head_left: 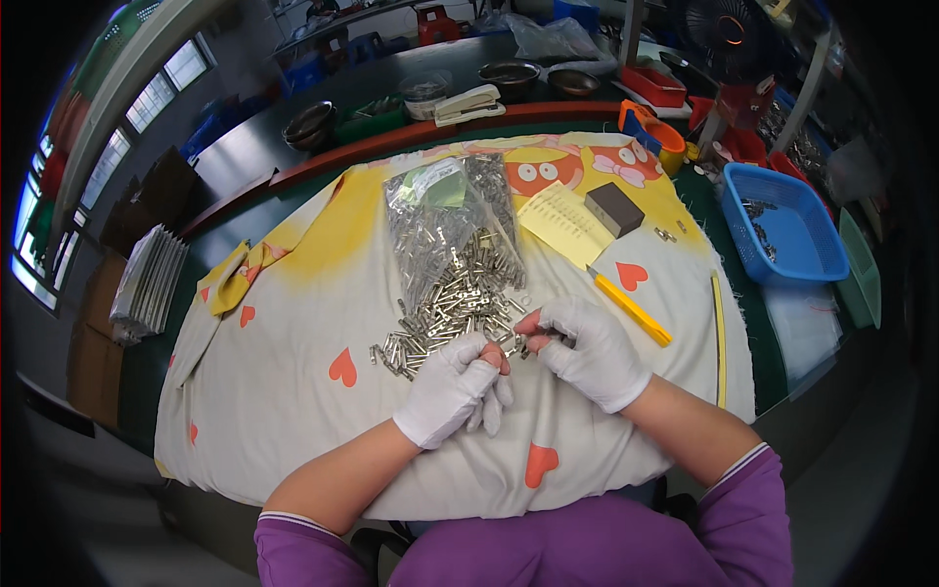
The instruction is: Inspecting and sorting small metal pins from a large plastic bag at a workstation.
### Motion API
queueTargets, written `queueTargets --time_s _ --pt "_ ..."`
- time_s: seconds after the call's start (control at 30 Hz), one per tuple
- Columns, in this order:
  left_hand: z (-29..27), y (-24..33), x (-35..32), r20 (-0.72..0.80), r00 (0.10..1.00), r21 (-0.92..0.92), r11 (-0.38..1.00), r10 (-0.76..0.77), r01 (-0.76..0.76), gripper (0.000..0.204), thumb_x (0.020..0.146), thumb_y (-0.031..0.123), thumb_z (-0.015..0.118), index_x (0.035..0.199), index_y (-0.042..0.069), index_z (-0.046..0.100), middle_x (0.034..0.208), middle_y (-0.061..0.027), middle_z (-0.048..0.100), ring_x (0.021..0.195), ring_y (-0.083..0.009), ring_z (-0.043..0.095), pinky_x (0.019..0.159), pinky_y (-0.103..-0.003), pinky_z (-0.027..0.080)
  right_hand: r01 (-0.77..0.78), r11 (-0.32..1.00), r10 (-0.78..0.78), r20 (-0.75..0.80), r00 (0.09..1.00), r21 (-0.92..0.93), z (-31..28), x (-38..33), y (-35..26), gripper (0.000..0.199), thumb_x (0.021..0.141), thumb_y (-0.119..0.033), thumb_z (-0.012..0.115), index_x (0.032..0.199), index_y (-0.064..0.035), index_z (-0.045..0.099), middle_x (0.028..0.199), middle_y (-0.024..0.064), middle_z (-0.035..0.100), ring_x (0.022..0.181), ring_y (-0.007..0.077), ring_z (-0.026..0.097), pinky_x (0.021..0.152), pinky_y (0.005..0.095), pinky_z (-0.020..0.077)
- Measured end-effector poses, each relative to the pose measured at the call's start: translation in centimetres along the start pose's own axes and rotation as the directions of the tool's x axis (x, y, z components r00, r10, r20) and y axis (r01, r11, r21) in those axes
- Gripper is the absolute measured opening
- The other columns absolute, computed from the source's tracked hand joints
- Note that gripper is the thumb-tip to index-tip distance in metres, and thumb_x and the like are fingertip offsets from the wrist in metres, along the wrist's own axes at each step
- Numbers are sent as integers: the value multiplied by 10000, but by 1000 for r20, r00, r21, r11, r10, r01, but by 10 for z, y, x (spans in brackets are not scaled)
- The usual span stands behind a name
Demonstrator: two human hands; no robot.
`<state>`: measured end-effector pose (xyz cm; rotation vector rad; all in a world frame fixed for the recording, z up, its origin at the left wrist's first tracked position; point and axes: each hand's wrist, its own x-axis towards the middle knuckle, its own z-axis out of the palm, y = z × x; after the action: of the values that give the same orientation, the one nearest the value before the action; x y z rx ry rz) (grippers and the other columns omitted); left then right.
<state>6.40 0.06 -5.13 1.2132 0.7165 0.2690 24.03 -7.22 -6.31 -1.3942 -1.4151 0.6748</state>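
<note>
Small metal fittings (455, 308), silvery and narrow, spill toward you from the open end of a clear plastic bag (416, 249), forming a loose heap around the middle of the table (770, 367). The bag lies on the far side of that heap, with a pale green label (442, 188) near its top. Under it all you have a white-and-yellow patterned cloth (293, 421), its front reaching the table's near edge.

Your left hand (450, 393), in a white glove with some fingertips bare, is at the heap's near side, fingers curled in and tips drawn together; you hide whatever may be between them, so I cannot tell if it grips a fitting. Your right hand (595, 357), gloved likewise, faces it from the right, thumb and forefinger bent close together; whether they pinch anything is too small to tell.

Toward the table's right edge you have a yellow utility knife (631, 308). Beyond it, farther from you, a dark gray block (614, 209) sits on a yellow sheet of paper (559, 223). A blue plastic basket (807, 271) stands at the right edge.
</note>
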Motion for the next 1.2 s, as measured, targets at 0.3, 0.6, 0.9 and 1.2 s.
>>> queueTargets --time_s 0.3,0.6,0.9,1.2 --pt "-20 0 4 -154 964 -274 928 218 -253 221 926 215 387 1039 42 469 714 -85 579 415 -120 491 335 -201 298 134 866 -47 189 981 -481 -9 12 -8 99 702 -76 637 796 -60 612 765 116 586 751 277 574 666 364 460" --pt "-11 -4 5 8 992 -244 962 127 -121 123 885 162 458 953 67 419 791 -73 543 419 -92 401 341 -202 268 88 785 142 316 938 -614 -11 24 -21 135 703 -65 639 809 -21 569 792 147 578 726 290 566 634 355 449" --pt "-1 5 2 22 1000 -28 1000 -12 13 101 865 130 498 918 66 441 668 -34 525 412 -75 443 342 -202 286 241 942 -194 207 959 -233 -5 11 -16 153 722 17 621 854 -31 562 798 117 578 727 266 573 646 320 465" --pt "-1 4 2 -28 997 -60 996 -74 72 84 882 151 457 859 70 459 650 -35 540 379 -82 451 314 -201 286 -16 998 4 179 984 67 -3 9 -9 153 733 7 652 872 -20 595 771 80 597 706 136 576 643 252 463"
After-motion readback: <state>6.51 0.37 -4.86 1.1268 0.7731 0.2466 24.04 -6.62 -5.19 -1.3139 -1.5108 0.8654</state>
